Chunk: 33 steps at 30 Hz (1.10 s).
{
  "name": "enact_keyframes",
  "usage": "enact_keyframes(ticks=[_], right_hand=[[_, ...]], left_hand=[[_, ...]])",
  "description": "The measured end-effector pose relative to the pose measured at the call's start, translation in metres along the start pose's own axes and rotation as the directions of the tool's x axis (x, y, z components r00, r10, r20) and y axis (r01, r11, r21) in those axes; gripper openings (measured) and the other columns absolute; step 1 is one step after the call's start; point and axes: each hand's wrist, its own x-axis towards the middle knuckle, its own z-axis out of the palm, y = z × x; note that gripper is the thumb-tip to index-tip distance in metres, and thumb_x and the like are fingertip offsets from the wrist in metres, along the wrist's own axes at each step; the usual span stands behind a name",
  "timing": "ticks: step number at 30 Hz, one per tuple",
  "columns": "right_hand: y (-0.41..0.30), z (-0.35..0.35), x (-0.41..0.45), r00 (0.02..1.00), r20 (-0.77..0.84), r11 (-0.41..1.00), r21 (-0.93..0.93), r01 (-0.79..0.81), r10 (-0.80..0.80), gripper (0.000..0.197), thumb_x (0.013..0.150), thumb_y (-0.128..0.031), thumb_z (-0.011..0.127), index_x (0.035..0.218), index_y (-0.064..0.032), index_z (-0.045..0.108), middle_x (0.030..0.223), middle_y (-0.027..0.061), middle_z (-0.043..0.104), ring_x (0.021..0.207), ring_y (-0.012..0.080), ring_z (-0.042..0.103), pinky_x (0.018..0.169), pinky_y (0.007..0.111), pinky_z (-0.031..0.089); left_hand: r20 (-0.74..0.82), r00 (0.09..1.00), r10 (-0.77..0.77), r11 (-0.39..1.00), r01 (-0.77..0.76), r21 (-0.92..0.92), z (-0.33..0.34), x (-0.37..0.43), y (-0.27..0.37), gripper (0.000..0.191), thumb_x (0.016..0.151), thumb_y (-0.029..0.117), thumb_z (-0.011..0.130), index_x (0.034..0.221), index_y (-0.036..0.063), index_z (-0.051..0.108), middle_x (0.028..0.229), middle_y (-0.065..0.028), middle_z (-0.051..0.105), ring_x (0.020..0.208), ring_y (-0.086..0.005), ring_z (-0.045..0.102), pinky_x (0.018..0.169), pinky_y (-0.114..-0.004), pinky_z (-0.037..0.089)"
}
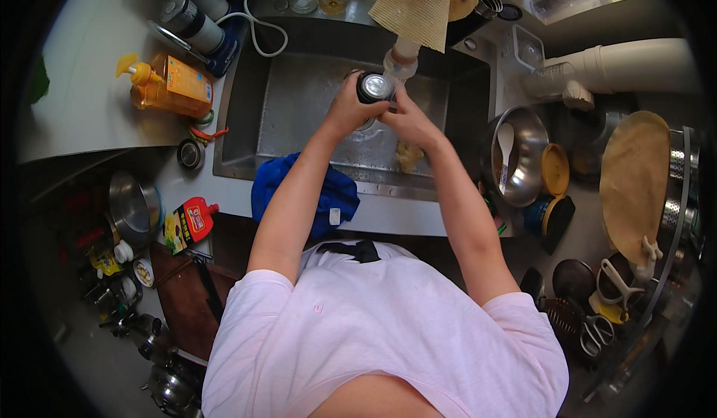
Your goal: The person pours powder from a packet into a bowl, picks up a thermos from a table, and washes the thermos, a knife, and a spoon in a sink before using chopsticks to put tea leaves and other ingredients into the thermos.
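Note:
Over the stainless steel sink, my left hand grips a dark cylindrical container with a shiny metallic round end facing up. From the other side, my right hand curls its fingers against the same container. The tap's clear nozzle is right beside it, and water seems to run near my right fingers. Whether the shiny end is a base or an opening, I cannot tell. Below my right wrist, a tan fibrous scrubber lies in the sink. Blue cloth drapes over the front rim under my left forearm.
Left of the sink stand an orange pump bottle, red and green chillies and a small round dark cup or lid. A steel bowl holding a white spoon sits to the right. Tan mesh hangs above the tap.

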Motion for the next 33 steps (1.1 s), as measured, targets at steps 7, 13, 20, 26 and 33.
enact_keyframes(ticks=[7,13,20,26,33], right_hand=[[0.008,-0.077,0.036,0.994,-0.1,0.984,-0.176,0.02,-0.039,0.045,0.079,-0.011,0.053,0.122,0.0025,0.048,0.118,0.0132,0.055,0.111,0.0201,0.051,0.094,0.029,0.038],[-0.023,-0.099,0.105,0.968,-0.096,0.787,-0.603,0.128,-0.231,0.032,0.082,-0.026,0.058,0.102,-0.0004,0.06,0.097,0.0151,0.064,0.088,0.0226,0.06,0.075,0.034,0.045],[0.005,-0.124,0.145,0.868,0.027,0.751,-0.489,0.443,-0.495,0.035,0.079,-0.024,0.063,0.105,-0.0005,0.058,0.1,0.0156,0.062,0.09,0.0262,0.059,0.078,0.034,0.045],[-0.024,-0.093,0.129,0.93,-0.086,0.898,-0.305,0.317,-0.357,0.038,0.079,-0.019,0.064,0.109,0.0018,0.055,0.104,0.0126,0.06,0.093,0.0218,0.056,0.079,0.033,0.044],[-0.009,-0.078,0.123,0.88,-0.302,0.929,-0.068,0.364,-0.367,0.039,0.079,-0.018,0.064,0.112,0.0007,0.053,0.104,0.0106,0.059,0.094,0.0186,0.054,0.079,0.032,0.045]], left_hand=[[-0.099,0.99,-0.102,0.947,0.127,0.294,0.013,0.004,0.036,0.067,0.059,0.04,0.077,0.107,0.0004,0.053,0.103,-0.0172,0.057,0.099,-0.0311,0.056,0.083,-0.038,0.045],[0.017,0.959,-0.283,0.932,0.271,0.242,0.01,0.012,0.025,0.063,0.061,0.055,0.069,0.091,0.0002,0.06,0.094,-0.0185,0.061,0.091,-0.0317,0.059,0.079,-0.038,0.045],[0.14,0.886,-0.442,0.878,0.395,0.272,0.001,0.017,0.042,0.069,0.062,0.061,0.066,0.094,0.0,0.06,0.101,-0.0201,0.059,0.096,-0.0321,0.057,0.083,-0.04,0.044],[-0.116,0.991,-0.068,0.894,0.112,0.434,0.015,0.005,0.012,0.063,0.066,0.058,0.067,0.083,-0.003,0.062,0.075,-0.0122,0.063,0.073,-0.0253,0.061,0.068,-0.033,0.048],[0.285,0.671,-0.684,0.683,0.727,-0.073,-0.004,0.015,0.008,0.077,0.065,0.077,0.051,0.079,0.0029,0.063,0.065,-0.0049,0.057,0.061,-0.0156,0.056,0.059,-0.028,0.047]])
